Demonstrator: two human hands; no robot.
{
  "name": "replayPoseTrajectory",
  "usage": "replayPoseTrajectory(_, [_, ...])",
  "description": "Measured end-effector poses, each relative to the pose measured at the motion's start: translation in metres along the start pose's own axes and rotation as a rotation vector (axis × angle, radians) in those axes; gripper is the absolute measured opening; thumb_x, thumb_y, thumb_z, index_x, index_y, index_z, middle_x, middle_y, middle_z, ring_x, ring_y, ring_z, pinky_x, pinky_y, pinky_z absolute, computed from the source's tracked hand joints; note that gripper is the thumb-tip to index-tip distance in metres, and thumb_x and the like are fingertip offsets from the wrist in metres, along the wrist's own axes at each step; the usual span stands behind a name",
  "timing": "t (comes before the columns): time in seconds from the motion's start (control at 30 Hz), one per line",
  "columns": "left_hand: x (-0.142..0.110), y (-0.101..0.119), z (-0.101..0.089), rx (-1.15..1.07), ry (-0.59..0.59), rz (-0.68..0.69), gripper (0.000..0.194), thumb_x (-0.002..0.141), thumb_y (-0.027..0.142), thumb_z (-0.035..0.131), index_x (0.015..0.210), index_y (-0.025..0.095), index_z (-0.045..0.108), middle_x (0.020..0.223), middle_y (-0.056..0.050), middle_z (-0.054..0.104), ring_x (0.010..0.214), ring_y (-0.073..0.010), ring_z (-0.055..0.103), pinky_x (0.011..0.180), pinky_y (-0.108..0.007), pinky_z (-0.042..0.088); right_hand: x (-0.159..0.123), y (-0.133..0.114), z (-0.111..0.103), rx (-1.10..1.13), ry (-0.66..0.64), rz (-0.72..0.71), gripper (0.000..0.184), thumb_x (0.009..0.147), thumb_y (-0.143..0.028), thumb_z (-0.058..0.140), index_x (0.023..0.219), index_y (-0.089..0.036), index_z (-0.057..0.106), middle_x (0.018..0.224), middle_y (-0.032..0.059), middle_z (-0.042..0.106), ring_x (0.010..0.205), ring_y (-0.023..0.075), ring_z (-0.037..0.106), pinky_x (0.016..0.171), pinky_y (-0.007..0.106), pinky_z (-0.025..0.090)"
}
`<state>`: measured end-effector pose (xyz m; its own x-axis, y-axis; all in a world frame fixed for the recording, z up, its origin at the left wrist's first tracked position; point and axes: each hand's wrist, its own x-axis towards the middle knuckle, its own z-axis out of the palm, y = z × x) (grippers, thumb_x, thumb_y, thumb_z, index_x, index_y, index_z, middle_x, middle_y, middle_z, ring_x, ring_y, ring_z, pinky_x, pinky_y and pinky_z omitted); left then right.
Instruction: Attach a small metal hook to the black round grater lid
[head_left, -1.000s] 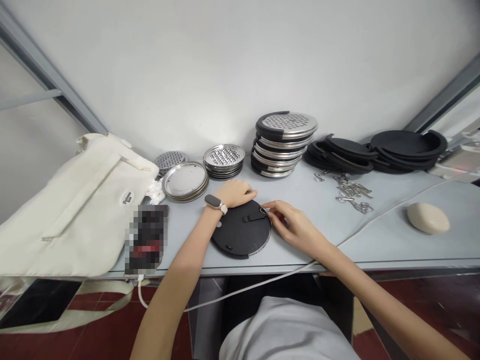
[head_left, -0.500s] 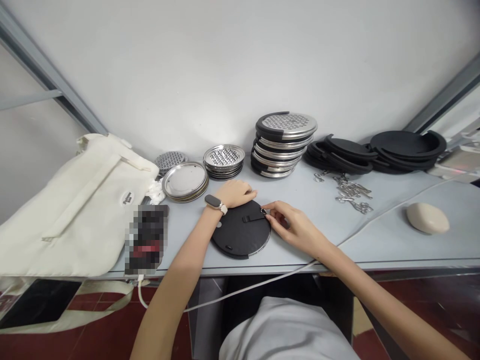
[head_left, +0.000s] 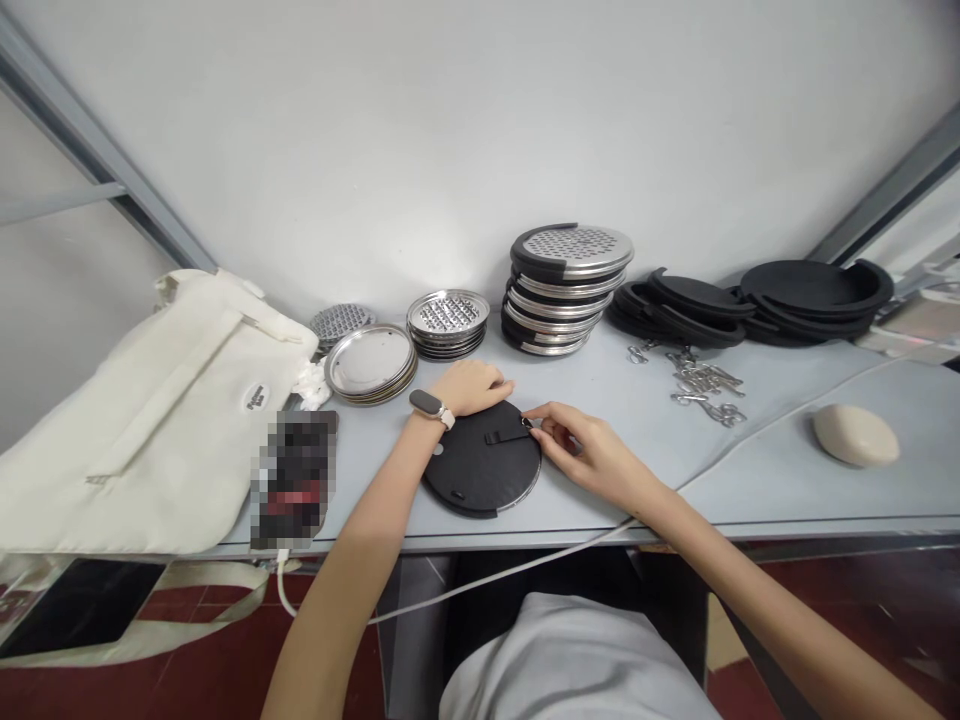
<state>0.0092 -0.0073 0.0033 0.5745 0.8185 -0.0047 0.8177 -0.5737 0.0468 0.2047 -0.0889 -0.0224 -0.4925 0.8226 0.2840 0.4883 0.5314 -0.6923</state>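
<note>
A round black disc [head_left: 480,465] with a thin metallic edge lies flat near the table's front edge. It carries a short black strap [head_left: 506,436] and a small slot. My left hand [head_left: 471,388], with a watch on the wrist, rests across the disc's far edge, fingers stretched to the right and partly hidden. At the disc's right rim, my right hand [head_left: 574,440] pinches a small metal clasp [head_left: 526,423] by the strap's end between thumb and forefinger. Its exact shape is mostly covered by the fingertips.
Behind stand a stack of grater discs in black holders [head_left: 574,290], smaller grater plates [head_left: 448,320] and metal discs [head_left: 371,362]. Black round holders [head_left: 810,295] and loose metal clasps [head_left: 705,385] lie right, near a beige case [head_left: 855,435]. A white cable [head_left: 525,567], phone [head_left: 294,480] and bag [head_left: 165,400] are close by.
</note>
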Motion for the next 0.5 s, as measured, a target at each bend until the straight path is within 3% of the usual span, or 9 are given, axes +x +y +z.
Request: replayPoseTrajectory(0.5, [0.0007, -0.0016, 0.0015, -0.011, 0.013, 0.012, 0.057, 0.09, 0.049, 0.025, 0.07, 0.016, 0.067, 0.072, -0.009, 0.066, 0.068, -0.0197, 0.06, 0.061, -0.028, 0.036, -0.0001, -0.0018, -0.0005, 0.027, 0.001, 0.016, 0.021, 0.09, -0.025, 0.043, 0.107, -0.018, 0.053, 0.064, -0.0024, 0.047, 0.055, 0.0121, 0.045, 0.055, 0.024, 0.038])
